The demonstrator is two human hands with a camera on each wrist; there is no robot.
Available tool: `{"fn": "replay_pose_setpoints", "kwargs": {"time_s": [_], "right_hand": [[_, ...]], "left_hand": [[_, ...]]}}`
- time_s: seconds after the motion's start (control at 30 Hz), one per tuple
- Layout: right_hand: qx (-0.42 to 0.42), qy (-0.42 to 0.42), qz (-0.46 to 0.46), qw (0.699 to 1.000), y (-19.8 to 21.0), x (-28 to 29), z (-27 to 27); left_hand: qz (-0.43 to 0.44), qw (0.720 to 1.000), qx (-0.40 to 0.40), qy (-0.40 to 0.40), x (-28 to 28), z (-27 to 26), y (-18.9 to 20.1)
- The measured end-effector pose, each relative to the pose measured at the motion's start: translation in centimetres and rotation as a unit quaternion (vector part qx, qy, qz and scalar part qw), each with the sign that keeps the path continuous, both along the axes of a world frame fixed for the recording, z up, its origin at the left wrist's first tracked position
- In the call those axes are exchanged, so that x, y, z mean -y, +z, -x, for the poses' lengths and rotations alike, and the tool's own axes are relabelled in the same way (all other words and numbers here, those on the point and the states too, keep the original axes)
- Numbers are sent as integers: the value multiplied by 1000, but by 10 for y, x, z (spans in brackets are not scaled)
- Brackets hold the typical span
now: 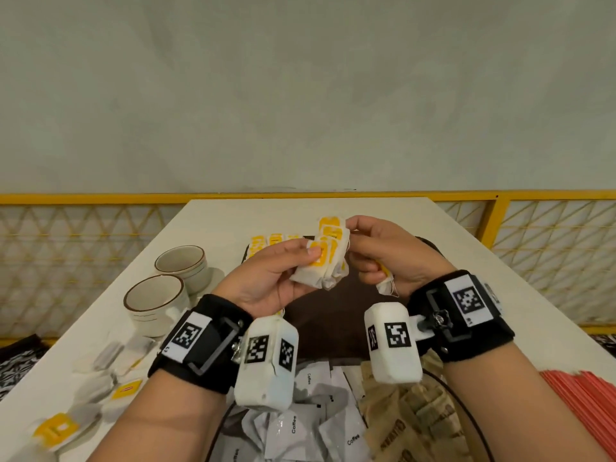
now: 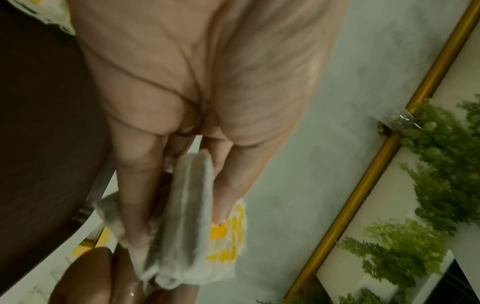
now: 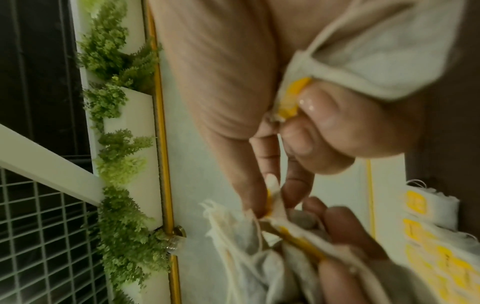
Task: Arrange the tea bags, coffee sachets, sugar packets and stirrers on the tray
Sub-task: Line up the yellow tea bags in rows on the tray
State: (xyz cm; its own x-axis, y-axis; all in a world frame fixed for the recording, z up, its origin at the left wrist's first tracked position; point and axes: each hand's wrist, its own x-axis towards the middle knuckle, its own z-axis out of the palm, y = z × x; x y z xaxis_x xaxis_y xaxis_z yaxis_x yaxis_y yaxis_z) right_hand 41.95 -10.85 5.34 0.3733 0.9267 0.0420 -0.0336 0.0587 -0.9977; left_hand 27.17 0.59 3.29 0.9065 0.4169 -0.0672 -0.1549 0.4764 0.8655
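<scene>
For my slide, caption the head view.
Both hands, left hand and right hand, hold tea bags above the tray.

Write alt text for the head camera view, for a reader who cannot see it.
Both hands hold a bunch of yellow-tagged tea bags above a dark brown tray: the left hand grips the bunch, the right hand pinches its top. Two cups stand to the left, and coffee sachets lie in front.

A plain grey-green wall (image 1: 300, 88) rises behind a white table (image 1: 466, 261), with a yellow-framed lattice railing (image 1: 550, 235) along its base (green foliage (image 3: 122, 226) shows in the wrist views).
</scene>
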Motion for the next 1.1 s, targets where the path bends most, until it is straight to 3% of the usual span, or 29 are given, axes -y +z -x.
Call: {"fn": "replay_pose_setpoints", "kwargs": {"time_s": [0.1,0.17,0.27,0.33,0.5,0.7,0.8,1.1], "right_hand": [[-13,-43,-28,999,3,2,-4],[22,-97,-36,994,5,6,-9],[212,-177,-20,961,11,19,-12],[287,-171,-5,942,18,27,-10],[136,-17,-10,990,22,29,8],[74,-133,-26,988,-5,-1,17],[30,-144,-36,988,-11,-6,19],[9,-133,-21,991,-10,-5,13]], "left_hand": [[43,999,23,-21,-3,2,-1],[53,997,41,-40,-6,4,-2],[129,989,68,-35,-12,6,-5],[191,978,86,-21,-14,5,-5],[162,982,97,-14,-12,2,-5],[159,979,127,-31,-8,-2,-8],[150,979,131,-34,-9,-4,-12],[104,980,160,-50,-10,-4,-12]]}}
